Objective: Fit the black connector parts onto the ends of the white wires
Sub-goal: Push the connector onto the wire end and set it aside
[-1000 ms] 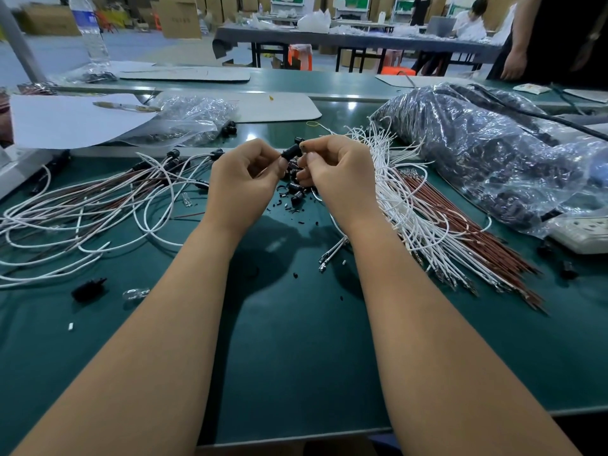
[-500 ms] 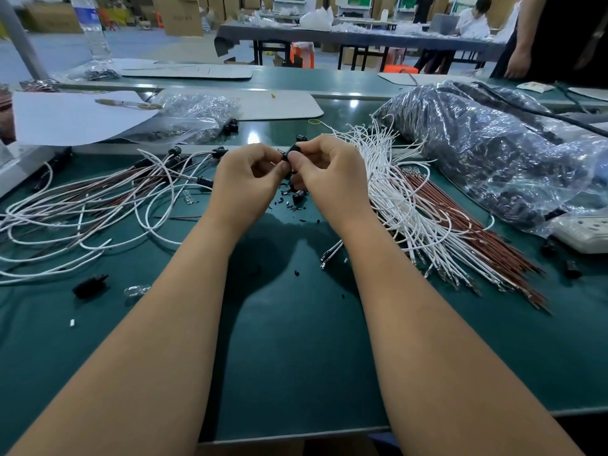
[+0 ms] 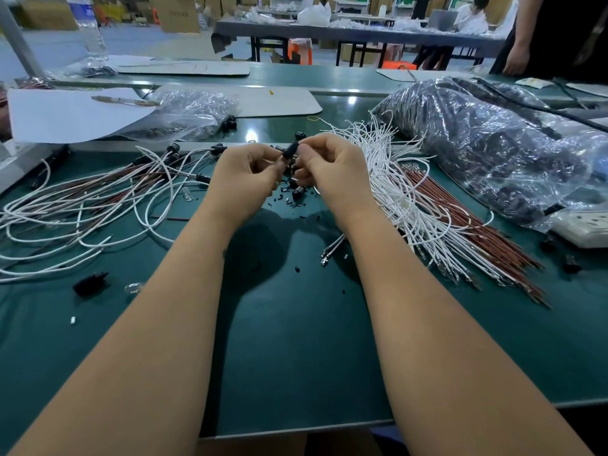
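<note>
Hands [image 3: 289, 169] slightly apart since before, no legible writing.

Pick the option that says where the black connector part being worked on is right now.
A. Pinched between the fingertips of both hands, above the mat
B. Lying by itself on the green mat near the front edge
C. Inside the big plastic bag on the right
A: the black connector part sits between the fingertips of the left hand and the right hand, raised above the green mat.
</note>
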